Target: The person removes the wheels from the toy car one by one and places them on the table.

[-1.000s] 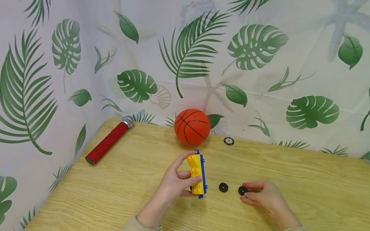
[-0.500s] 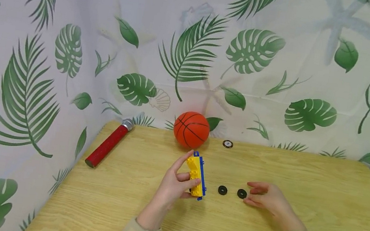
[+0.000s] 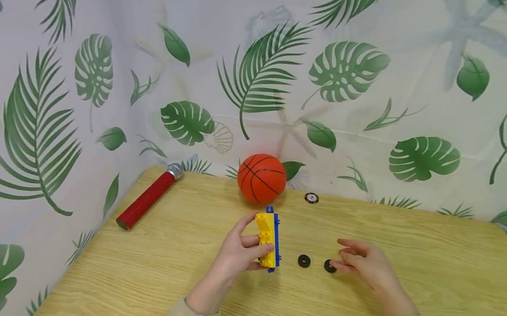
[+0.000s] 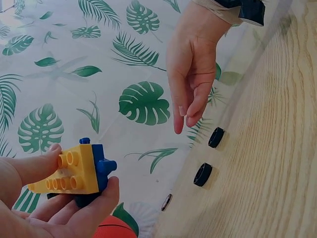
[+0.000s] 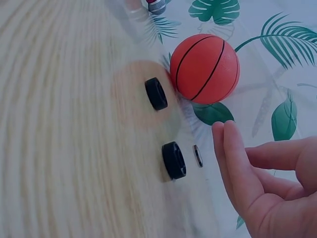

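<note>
My left hand (image 3: 240,249) grips a yellow-and-blue toy brick vehicle body (image 3: 269,239), thumb on its studded yellow side. Blue pegs stick out from its blue base, clearest in the left wrist view, where a dark part shows beneath it above the fingers. Two small black toy tyres lie flat on the table: the left tyre (image 3: 304,261) in full view, the right tyre (image 3: 329,266) partly covered by fingertips. Over that right tyre hovers my right hand (image 3: 367,265), its fingers loosely extended. The right wrist view shows nothing between those fingers and a gap between them and the nearer tyre (image 5: 174,160).
An orange basketball (image 3: 262,178) sits at the back of the wooden table (image 3: 452,275). To its right lies a round black-and-white disc (image 3: 311,198). A red microphone (image 3: 149,200) lies along the left edge. Leaf-patterned cloth (image 3: 357,157) hangs behind and on the left.
My right hand has let go of the right tyre, drawn back slightly, then come up over it with fingers loosened. My left hand keeps its grip on the vehicle body, nearly still.
</note>
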{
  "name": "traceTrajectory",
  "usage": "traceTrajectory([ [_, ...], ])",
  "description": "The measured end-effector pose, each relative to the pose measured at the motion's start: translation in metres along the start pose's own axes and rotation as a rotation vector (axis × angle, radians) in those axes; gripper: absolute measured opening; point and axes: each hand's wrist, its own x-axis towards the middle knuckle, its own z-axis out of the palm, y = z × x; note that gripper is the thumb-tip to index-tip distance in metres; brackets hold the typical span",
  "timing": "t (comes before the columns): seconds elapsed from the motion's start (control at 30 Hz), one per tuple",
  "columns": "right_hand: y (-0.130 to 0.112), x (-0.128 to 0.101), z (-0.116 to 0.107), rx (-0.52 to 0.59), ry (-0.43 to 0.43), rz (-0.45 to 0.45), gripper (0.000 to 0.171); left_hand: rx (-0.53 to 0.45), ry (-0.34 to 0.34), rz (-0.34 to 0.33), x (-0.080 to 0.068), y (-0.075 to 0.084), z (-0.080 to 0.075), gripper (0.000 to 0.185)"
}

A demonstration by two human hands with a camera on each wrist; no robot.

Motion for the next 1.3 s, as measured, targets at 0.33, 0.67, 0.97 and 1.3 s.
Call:
traceTrajectory([
  [0.33, -0.013, -0.004, 0.007, 0.034, -0.002, -0.028, 0.051, -0.006, -0.002, -0.024, 0.002, -0.002, 0.0, 0.064],
  [0.67, -0.024, -0.009, 0.015, 0.033, -0.018, -0.061, 0.051, 0.064, 0.0, 0.011, 0.0, -0.003, -0.002, 0.063],
  [0.97, -0.026, -0.009, 0.012, 0.042, -0.032, -0.09, 0.051, 0.097, -0.031, 0.031, 0.002, -0.001, 0.001, 0.063],
  [1.3, -0.034, -0.009, 0.015, 0.031, -0.025, -0.089, 0.053, 0.103, -0.019, 0.02, 0.003, 0.002, 0.001, 0.059],
])
